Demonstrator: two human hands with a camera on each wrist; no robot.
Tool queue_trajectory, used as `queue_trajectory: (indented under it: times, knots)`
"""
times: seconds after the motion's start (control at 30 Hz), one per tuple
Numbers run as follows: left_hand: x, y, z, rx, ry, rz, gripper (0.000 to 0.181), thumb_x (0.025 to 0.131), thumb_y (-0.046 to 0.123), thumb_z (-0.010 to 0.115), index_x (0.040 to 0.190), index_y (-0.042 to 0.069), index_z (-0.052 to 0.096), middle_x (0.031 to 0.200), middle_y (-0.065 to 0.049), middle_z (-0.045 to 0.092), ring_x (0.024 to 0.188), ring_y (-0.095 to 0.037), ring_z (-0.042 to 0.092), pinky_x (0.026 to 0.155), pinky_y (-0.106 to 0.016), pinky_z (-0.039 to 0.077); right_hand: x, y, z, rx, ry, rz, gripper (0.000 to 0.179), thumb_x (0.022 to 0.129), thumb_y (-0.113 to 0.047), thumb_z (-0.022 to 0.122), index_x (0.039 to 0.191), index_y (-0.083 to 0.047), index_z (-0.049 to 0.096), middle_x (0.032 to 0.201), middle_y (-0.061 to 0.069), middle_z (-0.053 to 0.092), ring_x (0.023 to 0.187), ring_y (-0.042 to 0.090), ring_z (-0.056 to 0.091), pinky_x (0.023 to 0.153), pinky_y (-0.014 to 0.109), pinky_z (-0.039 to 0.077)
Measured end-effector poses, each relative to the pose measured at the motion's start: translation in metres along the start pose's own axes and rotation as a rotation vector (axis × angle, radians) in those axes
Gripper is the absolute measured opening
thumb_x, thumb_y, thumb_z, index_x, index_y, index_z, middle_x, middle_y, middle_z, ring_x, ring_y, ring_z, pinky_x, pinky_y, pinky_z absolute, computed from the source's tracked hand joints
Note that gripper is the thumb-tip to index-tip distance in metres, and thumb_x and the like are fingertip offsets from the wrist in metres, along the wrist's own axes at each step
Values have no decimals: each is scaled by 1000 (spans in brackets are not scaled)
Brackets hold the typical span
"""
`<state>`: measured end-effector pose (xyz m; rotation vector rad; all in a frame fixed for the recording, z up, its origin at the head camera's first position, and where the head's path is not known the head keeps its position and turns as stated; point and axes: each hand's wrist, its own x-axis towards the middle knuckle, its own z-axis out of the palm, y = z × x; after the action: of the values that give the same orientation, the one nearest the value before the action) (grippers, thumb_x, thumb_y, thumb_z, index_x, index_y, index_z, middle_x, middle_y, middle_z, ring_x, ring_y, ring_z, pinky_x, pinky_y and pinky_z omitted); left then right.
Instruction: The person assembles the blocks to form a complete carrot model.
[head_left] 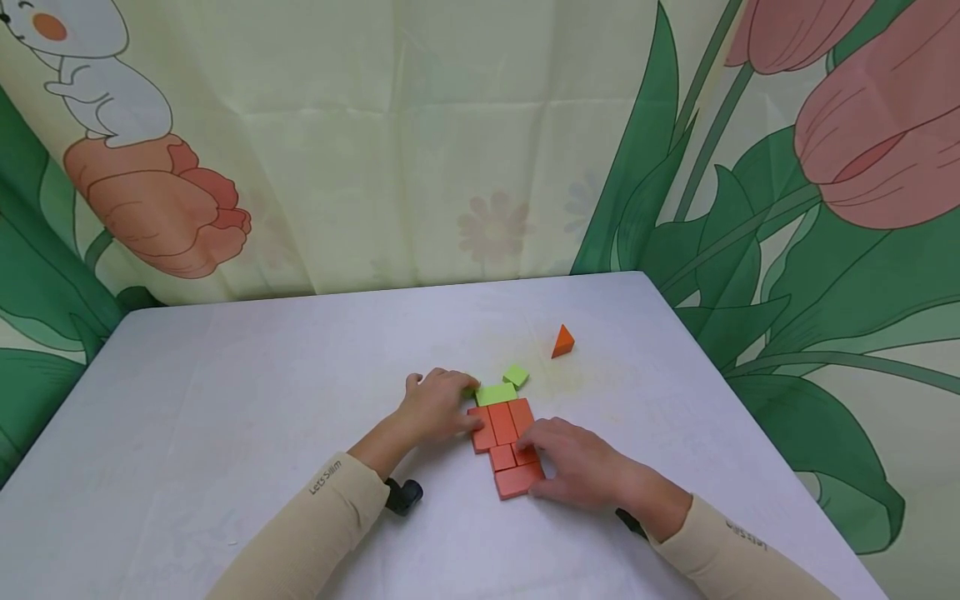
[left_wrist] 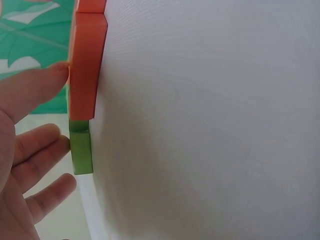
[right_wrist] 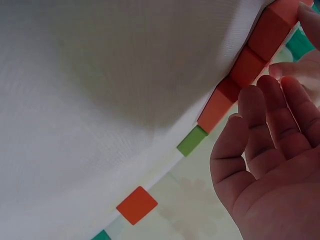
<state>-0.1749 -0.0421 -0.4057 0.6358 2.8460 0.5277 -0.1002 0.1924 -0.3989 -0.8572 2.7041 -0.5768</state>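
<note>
Flat wooden blocks lie together on the white table. Three upright red blocks (head_left: 502,423) stand side by side, with two small red blocks (head_left: 503,457) below them and a wide red block (head_left: 519,481) at the bottom. A green rectangular block (head_left: 497,394) touches their top edge. My left hand (head_left: 438,406) rests at the left side, thumb on the leftmost red block and fingertips by a small green block (left_wrist: 82,152). Over the right side lies my right hand (head_left: 581,462), fingers loosely bent on the red blocks, thumb by the bottom block's right corner.
A green square block (head_left: 516,376) sits turned at an angle just above the group. Farther back to the right lies an orange triangular block (head_left: 563,342). Behind the table (head_left: 262,375) hangs a printed curtain (head_left: 360,150).
</note>
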Motion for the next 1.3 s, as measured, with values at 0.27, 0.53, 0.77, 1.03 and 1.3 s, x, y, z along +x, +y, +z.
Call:
queue_trajectory:
  times: [0.27, 0.53, 0.77, 1.03, 1.3]
  knots:
    - [-1, -4, -3, -4, -40, 22, 61, 83, 45, 80, 134, 17, 63, 132, 0, 62, 128, -28, 48, 103, -66, 25, 0, 1, 2, 11, 7, 6, 40, 85, -23, 80, 119, -13, 61, 109, -9, 58, 98, 8, 53, 89, 34, 49]
    - [-2, -5, -5, -9, -76, 37, 71, 78, 48, 84, 137, 16, 60, 136, -1, 60, 131, -29, 45, 105, -67, 23, 1, -1, 3, 5, 7, -3, 41, 84, -26, 82, 118, -13, 62, 108, -9, 58, 96, 7, 52, 88, 33, 49]
    - [-1, -7, -3, -3, -62, 44, 71, 78, 48, 84, 137, 17, 60, 136, 0, 59, 131, -29, 46, 105, -67, 23, 1, -2, 3, 7, 5, -1, 40, 85, -25, 81, 118, -13, 62, 106, -10, 57, 94, 7, 51, 86, 32, 49]
    - [0, -7, -3, 2, -73, 39, 72, 78, 49, 83, 138, 17, 60, 138, -1, 59, 132, -29, 45, 105, -67, 22, 1, -1, 3, 6, 15, -13, 39, 86, -24, 80, 118, -13, 61, 107, -10, 56, 94, 7, 51, 86, 32, 49]
    - [0, -6, -4, 3, -72, 31, 71, 78, 48, 83, 138, 17, 60, 137, 0, 59, 132, -28, 45, 105, -67, 22, 2, -1, 3, 2, 23, -13, 40, 86, -26, 80, 119, -13, 61, 108, -9, 57, 96, 8, 52, 88, 33, 49]
